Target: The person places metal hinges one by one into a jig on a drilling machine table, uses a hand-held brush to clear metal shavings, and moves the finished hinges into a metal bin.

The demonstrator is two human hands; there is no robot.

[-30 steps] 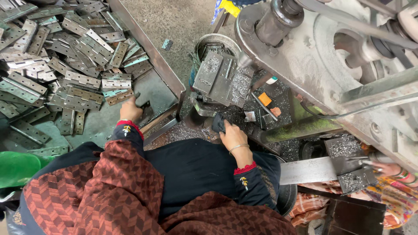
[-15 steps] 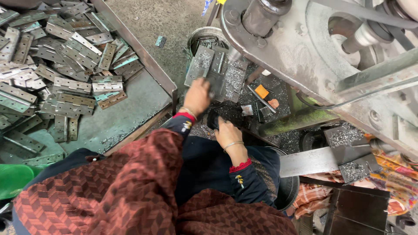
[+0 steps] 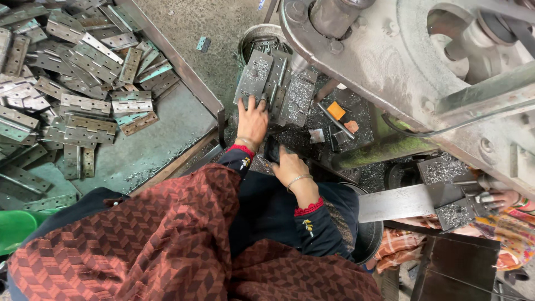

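A shallow metal tray (image 3: pixel 167 147) with a raised rusty rim fills the left of the frame. Its grey-green floor shows bare toward the lower middle, dusted with fine filings. A heap of flat metal hinges (image 3: pixel 83 83) lies on it, piled thick in the upper left and thinning toward the centre; some are dull steel, a few greenish. Right of the tray's rim, at upper centre, bare concrete floor (image 3: pixel 195 22) carries one small loose hinge leaf (image 3: pixel 204 43). A green container (image 3: pixel 14 228) sits at the lower left edge.
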